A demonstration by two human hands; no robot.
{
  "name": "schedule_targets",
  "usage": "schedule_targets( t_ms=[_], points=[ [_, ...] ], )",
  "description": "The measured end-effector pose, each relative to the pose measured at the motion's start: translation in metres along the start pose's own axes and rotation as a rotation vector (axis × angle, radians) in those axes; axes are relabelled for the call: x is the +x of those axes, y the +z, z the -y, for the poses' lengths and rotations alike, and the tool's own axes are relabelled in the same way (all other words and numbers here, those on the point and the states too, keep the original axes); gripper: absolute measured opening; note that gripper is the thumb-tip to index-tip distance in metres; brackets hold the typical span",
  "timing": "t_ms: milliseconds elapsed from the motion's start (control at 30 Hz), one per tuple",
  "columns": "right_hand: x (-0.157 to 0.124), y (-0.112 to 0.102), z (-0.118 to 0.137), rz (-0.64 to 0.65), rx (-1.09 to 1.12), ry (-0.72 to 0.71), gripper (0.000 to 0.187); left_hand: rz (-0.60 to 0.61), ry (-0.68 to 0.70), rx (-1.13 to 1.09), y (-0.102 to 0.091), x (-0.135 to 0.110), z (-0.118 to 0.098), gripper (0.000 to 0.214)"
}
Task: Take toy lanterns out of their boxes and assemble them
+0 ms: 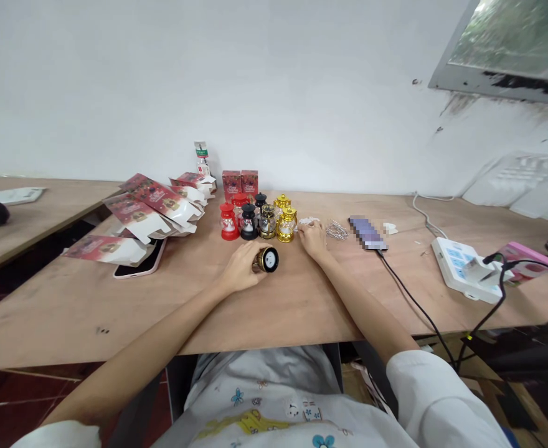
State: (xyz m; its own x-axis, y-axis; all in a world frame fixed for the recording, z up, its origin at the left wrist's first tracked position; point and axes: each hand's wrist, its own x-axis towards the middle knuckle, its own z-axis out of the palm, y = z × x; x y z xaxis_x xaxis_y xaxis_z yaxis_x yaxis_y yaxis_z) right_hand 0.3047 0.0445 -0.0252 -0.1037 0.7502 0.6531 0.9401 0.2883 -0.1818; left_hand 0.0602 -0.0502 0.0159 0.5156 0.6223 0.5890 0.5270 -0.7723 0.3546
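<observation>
Holding a dark bronze lantern [264,259] tipped on its side, the left hand [243,267] is closed around its body, about midway between the table's [297,305] near and far edges, the round base [271,259] facing the person. A firm but gentle hold seems best, fingers clear of that base so its face stays exposed and steady. Toward the far edge, the right hand [314,239] touches small white pieces [307,220]; whether its fingertips pinch one, I cannot tell. Light fingers, parting a single piece from its neighbours, would suit such small items, keeping clear of the wire clump [337,230] just beside them. The standing lanterns [258,219] are close by and could be knocked, so short, low movements look wise. Red boxes [240,183] stand behind them at the far edge; cartons [138,211] crowd the left edge; a phone [367,232] lies beyond the wires.
</observation>
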Motion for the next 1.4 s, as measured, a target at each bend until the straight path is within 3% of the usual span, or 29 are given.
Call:
schedule_targets(
  t_ms=[167, 300, 467, 567, 1067, 1400],
  points=[
    [-0.011, -0.012, 0.008, -0.169, 0.044, -0.058, 0.022, 0.001, -0.009, 0.011, -0.001, 0.001, 0.001, 0.04],
    [-0.026, -0.028, 0.031, -0.32, 0.141, -0.265, 0.02, -0.011, -0.033, 0.049, -0.001, 0.001, 0.003, 0.039],
    [-0.04, -0.036, 0.063, -0.26, 0.228, -0.61, 0.015, -0.041, -0.106, 0.082, -0.001, 0.001, 0.006, 0.044],
    [-0.041, -0.036, 0.07, -0.247, 0.235, -0.711, 0.016, -0.033, -0.125, 0.095, -0.001, 0.001, 0.006, 0.046],
    [-0.042, -0.039, 0.075, -0.31, 0.155, -0.702, 0.016, -0.015, -0.19, 0.171, 0.006, 0.005, 0.004, 0.047],
    [-0.037, -0.046, 0.085, -0.49, 0.159, -0.737, 0.008, -0.03, -0.231, 0.196, 0.003, 0.008, 0.003, 0.049]
  ],
)
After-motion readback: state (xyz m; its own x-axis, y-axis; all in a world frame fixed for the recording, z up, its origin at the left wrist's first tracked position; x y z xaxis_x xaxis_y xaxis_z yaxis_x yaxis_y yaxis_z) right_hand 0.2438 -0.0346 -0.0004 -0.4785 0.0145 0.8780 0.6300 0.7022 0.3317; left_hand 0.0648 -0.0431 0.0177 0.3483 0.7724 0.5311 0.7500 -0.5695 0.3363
